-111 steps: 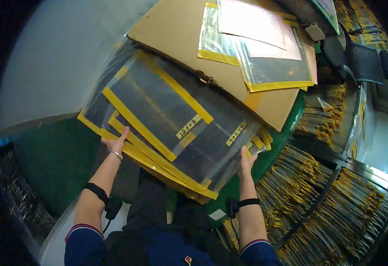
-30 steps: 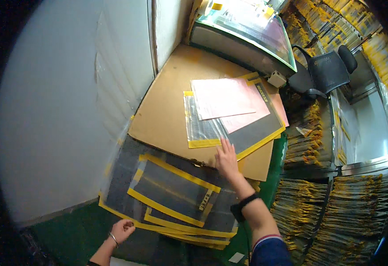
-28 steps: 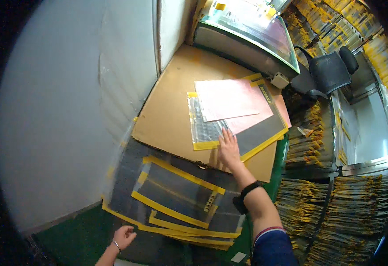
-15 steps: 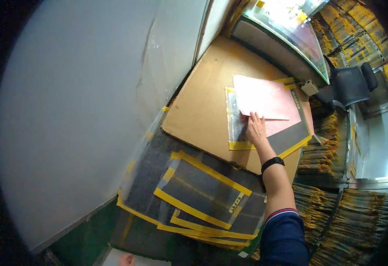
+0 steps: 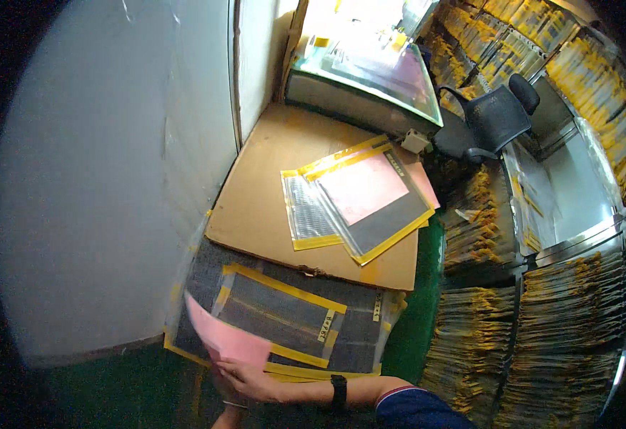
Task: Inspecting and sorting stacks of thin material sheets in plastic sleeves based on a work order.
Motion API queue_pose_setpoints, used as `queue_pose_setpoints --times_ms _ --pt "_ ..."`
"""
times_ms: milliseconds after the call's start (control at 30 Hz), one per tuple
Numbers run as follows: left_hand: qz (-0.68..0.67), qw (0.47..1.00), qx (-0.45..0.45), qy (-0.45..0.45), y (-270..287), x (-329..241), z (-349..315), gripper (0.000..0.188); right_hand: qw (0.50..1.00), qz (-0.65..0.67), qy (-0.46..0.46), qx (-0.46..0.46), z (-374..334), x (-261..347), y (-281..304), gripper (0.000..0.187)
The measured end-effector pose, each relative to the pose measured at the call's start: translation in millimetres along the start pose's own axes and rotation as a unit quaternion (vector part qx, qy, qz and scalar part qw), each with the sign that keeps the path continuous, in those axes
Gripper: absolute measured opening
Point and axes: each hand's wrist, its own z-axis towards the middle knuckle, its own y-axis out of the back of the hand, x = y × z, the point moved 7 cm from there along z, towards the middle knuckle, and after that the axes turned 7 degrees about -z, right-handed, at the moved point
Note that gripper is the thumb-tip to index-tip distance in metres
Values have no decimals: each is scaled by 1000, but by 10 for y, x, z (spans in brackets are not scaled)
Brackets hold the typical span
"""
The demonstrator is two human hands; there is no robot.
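At the lower middle my right hand (image 5: 252, 380) grips the near edge of a pink sheet (image 5: 230, 340), its fingers closed on the paper. The sheet stands tilted, with its far left corner raised. My left hand (image 5: 224, 390) is right beside and partly behind my right hand, at the same edge; its fingers are mostly hidden. On the brown board (image 5: 259, 161) lies a dark, yellow-taped film sheet (image 5: 391, 218) with a pink sheet (image 5: 363, 187) inside its frame. Under it, to the left, is a clear taped sheet (image 5: 306, 211) with fine print.
More yellow-taped dark sheets (image 5: 277, 307) lie overlapping in front of the board. A glass-topped lit table (image 5: 370, 89) stands behind it. Racks of packed taped sheets (image 5: 563, 343) and a black chair (image 5: 499, 118) are on the right; a grey wall (image 5: 98, 179) is on the left.
My right hand has left the board and come near with a pink sheet, meeting my left hand. The taped film sheet on the board is now uncovered. The view has shifted.
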Motion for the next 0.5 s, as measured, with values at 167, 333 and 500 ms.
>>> queue_pose_setpoints --times_ms 167,333,500 --pt "87 985 -134 -62 561 -1139 -255 29 982 167 75 -47 -619 587 690 41" --pt "-8 986 -100 -135 366 -2314 -957 16 968 45 55 -241 -1783 532 1777 53" --pt "-227 958 15 -173 8 -3196 -1868 15 937 225 76 -256 -2873 784 2093 57"
